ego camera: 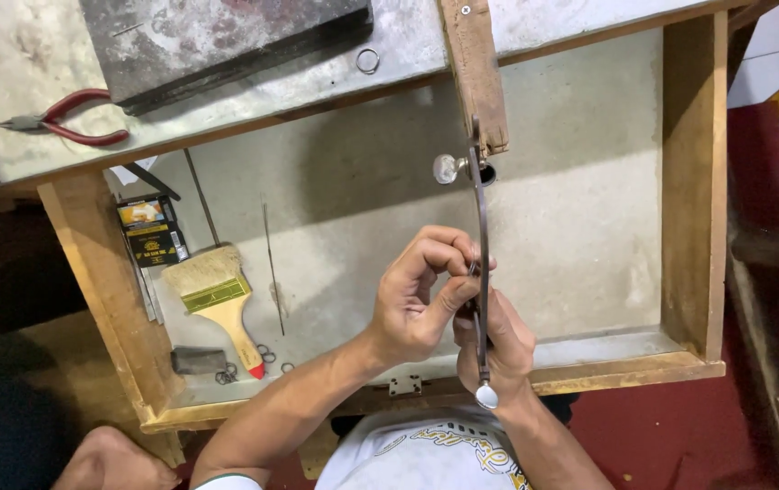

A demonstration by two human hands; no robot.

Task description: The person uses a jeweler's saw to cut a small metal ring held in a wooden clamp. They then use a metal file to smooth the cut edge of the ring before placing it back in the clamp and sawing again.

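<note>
A slim metal saw frame (481, 218) runs from the wooden bench peg (476, 73) toward me, with a round thumbscrew (447, 168) near its far end and a knob (487, 396) at the near end. My right hand (503, 349) is wrapped around the frame's near part. My left hand (417, 295) reaches in from the left, its thumb and forefinger pinching a small metal part (473, 268) right against the frame. What that part is stays too small to tell.
Below the hands lies a wooden drawer tray (694, 181) with a paintbrush (217, 295), a small dark box (151, 231), thin rods (271, 263) and small rings (267, 354). On the bench top lie red-handled pliers (67, 122), a dark metal block (217, 41) and a wire ring (368, 61).
</note>
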